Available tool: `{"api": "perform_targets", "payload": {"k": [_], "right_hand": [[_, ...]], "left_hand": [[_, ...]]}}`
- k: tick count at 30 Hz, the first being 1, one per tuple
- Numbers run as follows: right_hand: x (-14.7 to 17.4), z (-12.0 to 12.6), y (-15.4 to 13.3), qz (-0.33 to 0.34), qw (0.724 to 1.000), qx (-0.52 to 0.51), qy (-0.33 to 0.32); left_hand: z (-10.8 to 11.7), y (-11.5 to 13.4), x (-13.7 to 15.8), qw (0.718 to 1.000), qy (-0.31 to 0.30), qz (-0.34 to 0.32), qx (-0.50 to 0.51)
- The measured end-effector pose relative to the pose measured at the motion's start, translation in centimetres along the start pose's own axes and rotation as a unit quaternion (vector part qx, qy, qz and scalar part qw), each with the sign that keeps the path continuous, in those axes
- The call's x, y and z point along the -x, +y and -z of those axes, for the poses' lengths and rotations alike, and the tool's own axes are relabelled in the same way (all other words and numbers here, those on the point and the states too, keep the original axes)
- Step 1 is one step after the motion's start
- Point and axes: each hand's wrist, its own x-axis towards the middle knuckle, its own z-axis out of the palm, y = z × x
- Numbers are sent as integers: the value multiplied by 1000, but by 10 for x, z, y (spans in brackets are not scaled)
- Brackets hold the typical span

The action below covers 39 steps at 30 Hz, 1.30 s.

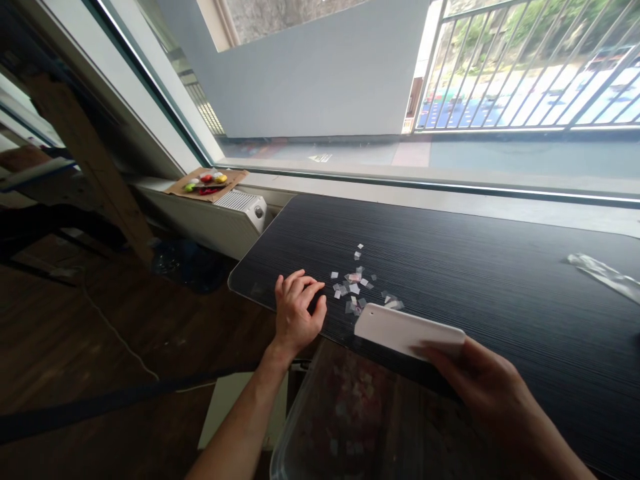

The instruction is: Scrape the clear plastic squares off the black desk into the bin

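In my right hand (477,373) is a flat white plastic scraper (407,328) with rounded corners and a small hole at its far end. Its long edge is at the near side of a black wood-grain table (470,267). Small white and clear scraps (355,289) lie scattered just beyond the scraper, between it and my left hand (299,310). That hand holds nothing; its fingers are apart and loosely curved at the table edge, beside the scraps. Below the edge stands a clear plastic bin (295,427) with similar small scraps inside, dimly visible.
A crumpled clear plastic strip (603,275) lies on the table's right side. Beyond the table are a window sill (320,183) and a white radiator (243,207). Cardboard (173,189) with colourful small items rests on the radiator. A large plastic bottle (187,263) is on the floor at left.
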Motion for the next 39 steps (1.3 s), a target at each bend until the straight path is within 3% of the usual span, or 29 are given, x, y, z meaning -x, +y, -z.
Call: {"api": "perform_targets", "payload": {"k": [7,19,27,29,34,39], "right_hand": [[12,6,3,-22,999,-5,22],[21,12,3,-31,999,-4,-17],[42,19,15,36,999,5,-21],[45,21,18,45,999,18,5],[31,24,23,46,981,94,163],[21,19,22,45,988,101,106]], "left_hand": [[1,0,0,1000,-1,2,3],[0,1,0,1000,-6,4,-8],[1,1,0,1000,-4,1,-7],[1,1,0,1000,0,-2,-4],[0,-1,1,1000,7,-8,-7],[0,-3,0,999,16,-27,-10]]}}
